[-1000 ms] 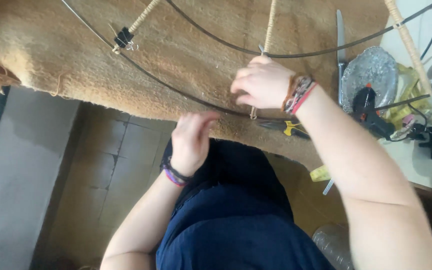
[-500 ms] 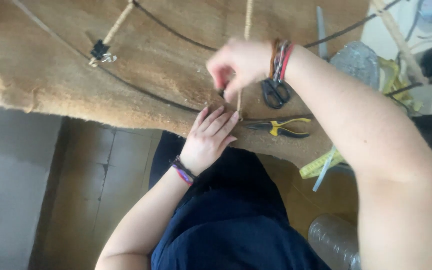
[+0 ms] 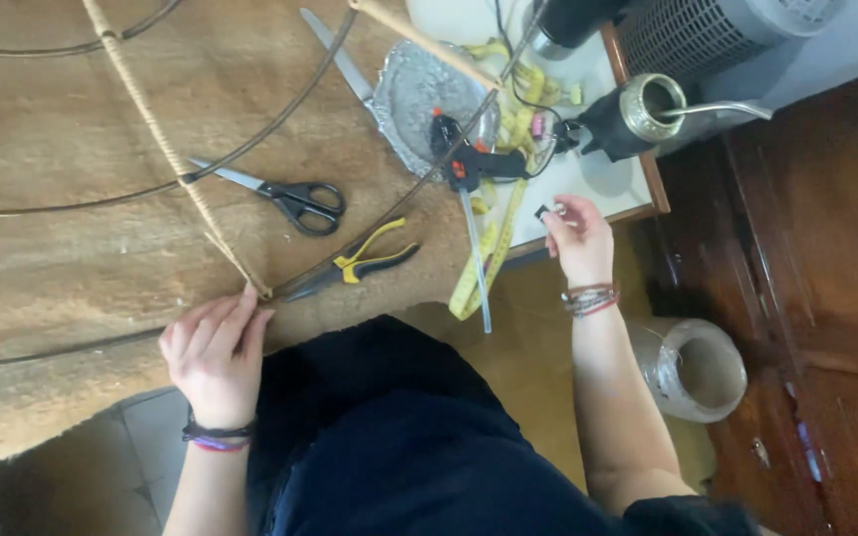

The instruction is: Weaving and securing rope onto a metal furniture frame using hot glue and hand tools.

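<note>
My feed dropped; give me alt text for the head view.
Left hand pins a rope-wrapped rod to the burlap at a wire; right hand holds a small dark piece near a glue gun. Scissors and pliers lie between.

Left hand (image 3: 215, 352) pinches twine (image 3: 166, 149); right hand (image 3: 578, 238) holds perhaps a clip.

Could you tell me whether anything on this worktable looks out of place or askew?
Mostly a working clutter. The yellow tape measure trails off the table edge in loose loops, and a glue stick pokes past it. The left hand pins the rope-wrapped wire; the right hand holds a small clip.
</note>
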